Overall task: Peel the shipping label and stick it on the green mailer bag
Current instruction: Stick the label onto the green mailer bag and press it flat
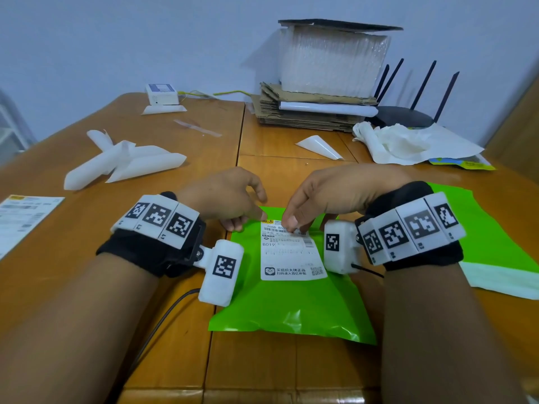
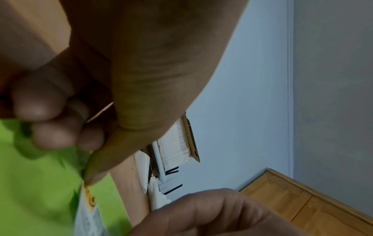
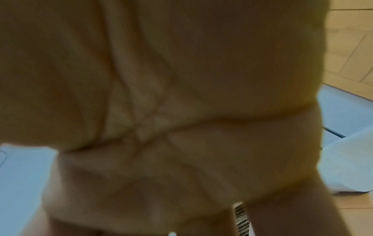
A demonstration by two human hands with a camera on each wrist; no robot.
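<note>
Green plastic mailer bag (image 1: 294, 304), one, lying flat on wooden counter (image 1: 163, 158), carrying one white printed shipping label (image 1: 291, 252). Left hand (image 1: 224, 199) grip pinching label's top left corner; right hand (image 1: 329, 193) fingertips pressing its top edge. Two curled white backing sheets (image 1: 122, 167) lying well left.

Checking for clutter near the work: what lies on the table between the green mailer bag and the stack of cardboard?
A curled white paper piece on bare table, head view.
</note>
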